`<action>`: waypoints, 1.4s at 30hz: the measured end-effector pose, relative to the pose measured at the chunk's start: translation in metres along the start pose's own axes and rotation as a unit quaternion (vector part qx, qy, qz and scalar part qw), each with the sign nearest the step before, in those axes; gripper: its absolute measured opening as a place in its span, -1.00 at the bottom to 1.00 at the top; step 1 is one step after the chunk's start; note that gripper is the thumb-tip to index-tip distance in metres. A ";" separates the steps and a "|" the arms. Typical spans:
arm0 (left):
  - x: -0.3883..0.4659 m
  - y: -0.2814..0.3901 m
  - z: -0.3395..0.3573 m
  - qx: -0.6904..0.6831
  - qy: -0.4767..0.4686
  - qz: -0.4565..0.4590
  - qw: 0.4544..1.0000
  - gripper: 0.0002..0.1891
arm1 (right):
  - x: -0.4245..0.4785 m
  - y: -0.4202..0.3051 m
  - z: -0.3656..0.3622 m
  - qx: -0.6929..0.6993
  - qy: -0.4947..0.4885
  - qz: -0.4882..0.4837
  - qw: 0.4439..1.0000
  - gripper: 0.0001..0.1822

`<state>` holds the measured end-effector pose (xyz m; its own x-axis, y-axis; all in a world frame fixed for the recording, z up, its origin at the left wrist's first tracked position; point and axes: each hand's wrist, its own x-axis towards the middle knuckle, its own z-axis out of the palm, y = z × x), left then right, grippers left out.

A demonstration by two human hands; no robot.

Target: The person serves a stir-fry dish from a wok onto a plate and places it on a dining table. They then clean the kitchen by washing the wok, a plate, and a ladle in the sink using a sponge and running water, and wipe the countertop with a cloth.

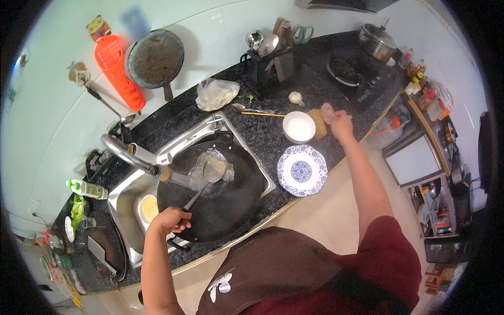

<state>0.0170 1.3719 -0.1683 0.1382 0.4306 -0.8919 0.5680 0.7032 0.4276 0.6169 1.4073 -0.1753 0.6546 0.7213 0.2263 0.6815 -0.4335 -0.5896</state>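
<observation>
My left hand [171,220] grips the dark handle of a metal ladle [214,171]. Its round head sits in splashing water inside a large black wok [232,212], which rests over the steel sink [136,197]. Water runs from the faucet [128,151] into the wok beside the ladle head. On the right, my right hand [341,124] pinches a crumpled pinkish piece [327,113], its material unclear. Just left of that hand, a tan pad [317,124] lies partly behind a white bowl [299,126]. A blue-patterned white plate [302,171] lies nearer to me.
Behind the sink are a plastic bag [217,94], a spoon [238,107], a chopstick [264,114] and a garlic bulb [295,98]. A black utensil rack [271,67] stands near the gas stove [350,76]. A cleaver [101,254] lies left of the sink.
</observation>
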 end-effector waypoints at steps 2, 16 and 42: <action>0.001 0.006 0.002 -0.026 0.004 -0.014 1.000 -0.71 | 0.021 0.000 -0.008 -0.033 -0.030 0.064 0.997 -0.48; -0.076 0.007 0.046 0.343 0.394 0.052 0.851 -0.62 | 0.055 0.028 0.053 -0.214 0.016 0.019 0.976 -0.59; -0.146 -0.041 0.068 0.359 0.521 0.065 0.771 -0.65 | -0.196 -0.229 0.231 -0.090 -0.534 -0.303 0.784 -0.39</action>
<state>0.0289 1.2415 -0.0662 -0.2824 0.9555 -0.0849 0.9593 0.2815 -0.0224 0.2567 1.4896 -0.2633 -0.3888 0.8242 -0.4117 0.8596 0.1637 -0.4841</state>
